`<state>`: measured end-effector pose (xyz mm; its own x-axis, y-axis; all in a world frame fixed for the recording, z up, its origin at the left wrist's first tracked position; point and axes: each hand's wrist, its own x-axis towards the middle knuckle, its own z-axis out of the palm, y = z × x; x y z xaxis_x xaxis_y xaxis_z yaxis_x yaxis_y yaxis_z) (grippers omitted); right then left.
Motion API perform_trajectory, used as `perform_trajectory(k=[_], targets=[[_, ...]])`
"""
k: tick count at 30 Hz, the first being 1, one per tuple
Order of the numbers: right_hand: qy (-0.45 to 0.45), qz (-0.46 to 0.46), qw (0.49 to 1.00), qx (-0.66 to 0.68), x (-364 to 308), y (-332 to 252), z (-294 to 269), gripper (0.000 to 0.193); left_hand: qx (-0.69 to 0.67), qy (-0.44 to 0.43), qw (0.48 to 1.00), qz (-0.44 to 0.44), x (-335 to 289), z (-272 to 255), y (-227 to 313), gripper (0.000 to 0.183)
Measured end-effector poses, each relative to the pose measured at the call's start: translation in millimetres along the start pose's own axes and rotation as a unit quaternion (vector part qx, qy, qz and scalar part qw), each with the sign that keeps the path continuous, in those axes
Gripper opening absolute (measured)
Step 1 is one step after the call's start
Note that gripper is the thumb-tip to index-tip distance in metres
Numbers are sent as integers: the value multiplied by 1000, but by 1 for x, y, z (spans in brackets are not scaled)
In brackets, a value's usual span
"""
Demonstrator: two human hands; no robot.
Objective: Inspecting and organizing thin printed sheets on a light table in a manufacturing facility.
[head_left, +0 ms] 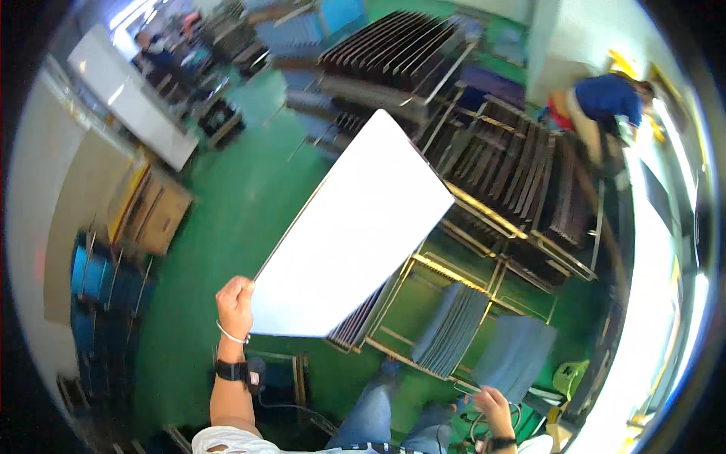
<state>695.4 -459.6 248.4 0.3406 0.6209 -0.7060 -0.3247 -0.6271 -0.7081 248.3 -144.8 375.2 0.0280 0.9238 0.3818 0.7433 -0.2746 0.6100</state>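
My left hand [236, 306] is closed on the lower left corner of a large white rectangular panel [352, 227]. The panel is held up at a slant in front of me, its far end pointing away, and it hides part of the racks behind. Low on the right, my right hand [493, 412] hangs with its fingers loosely bent, and nothing shows in it. Just beyond it is a blue-grey sheet [516, 356]. Left of that sheet, several thin blue-grey panels [451, 329] stand in a metal wire rack [404, 348].
Racks of dark panels [514, 166] stand ahead on the right, with another stack of dark panels [386, 49] at the far middle. A person in a dark blue top [609, 98] bends at the far right. Cardboard boxes [155, 208] line the left, beside a green floor [215, 227].
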Motion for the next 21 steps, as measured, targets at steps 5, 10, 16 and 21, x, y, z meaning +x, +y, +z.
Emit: perform_trajectory(k=[5, 10, 16, 21], targets=[[-70, -197, 975, -72, 4, -29, 58, 52, -176, -87, 980, 29, 10, 7, 69, 23], [-71, -284, 944, 150, -47, -90, 59, 49, -371, -189, 908, 33, -12, 62, 157, 22], [94, -388, 780, 482, -116, -64, -64, 33, -448, -234, 858, 94, -92, 145, 292, 21], [448, -357, 799, 184, -210, 17, -167, 51, -502, -280, 782, 241, -166, 167, 448, 13]])
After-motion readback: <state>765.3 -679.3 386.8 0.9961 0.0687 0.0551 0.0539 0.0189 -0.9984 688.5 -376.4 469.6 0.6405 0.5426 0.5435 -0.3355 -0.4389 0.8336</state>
